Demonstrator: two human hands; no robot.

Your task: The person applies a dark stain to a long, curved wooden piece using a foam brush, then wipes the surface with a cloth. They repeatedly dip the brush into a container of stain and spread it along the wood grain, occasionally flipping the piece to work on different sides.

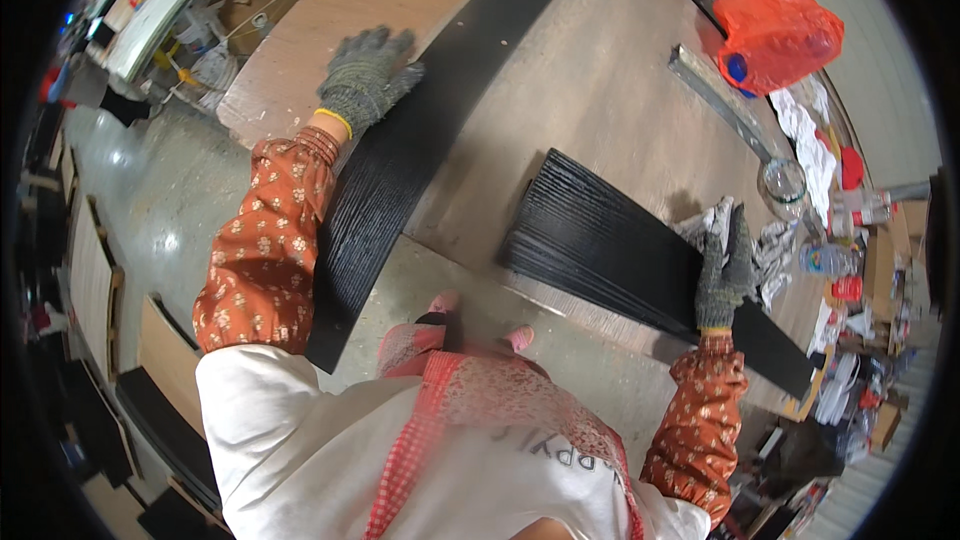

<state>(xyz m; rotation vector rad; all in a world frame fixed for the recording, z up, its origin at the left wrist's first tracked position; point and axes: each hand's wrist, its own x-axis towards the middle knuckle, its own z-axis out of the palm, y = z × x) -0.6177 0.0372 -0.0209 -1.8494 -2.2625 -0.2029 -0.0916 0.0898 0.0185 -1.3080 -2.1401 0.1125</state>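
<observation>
My left hand (pixel 368 78), in a grey knit glove, is open with its fingers spread. It lies at the left edge of a long black wood-grained board (pixel 400 150), its thumb over the board. To the right, my right hand (pixel 725 275), also gloved, has its fingers stretched out by a crumpled white cloth (pixel 772 260). Its wrist is over the far edge of a stack of shorter black grooved boards (pixel 610 240), which lies across the table's near edge. Whether the right hand touches the cloth or the boards, I cannot tell.
Both boards rest on a brown wooden table (pixel 560 60). On its right are a red plastic bag (pixel 778 32), a long flat bar (pixel 725 105), a clear round container (pixel 783 182) and a plastic bottle (pixel 830 260). More panels (pixel 165 420) lean at the lower left.
</observation>
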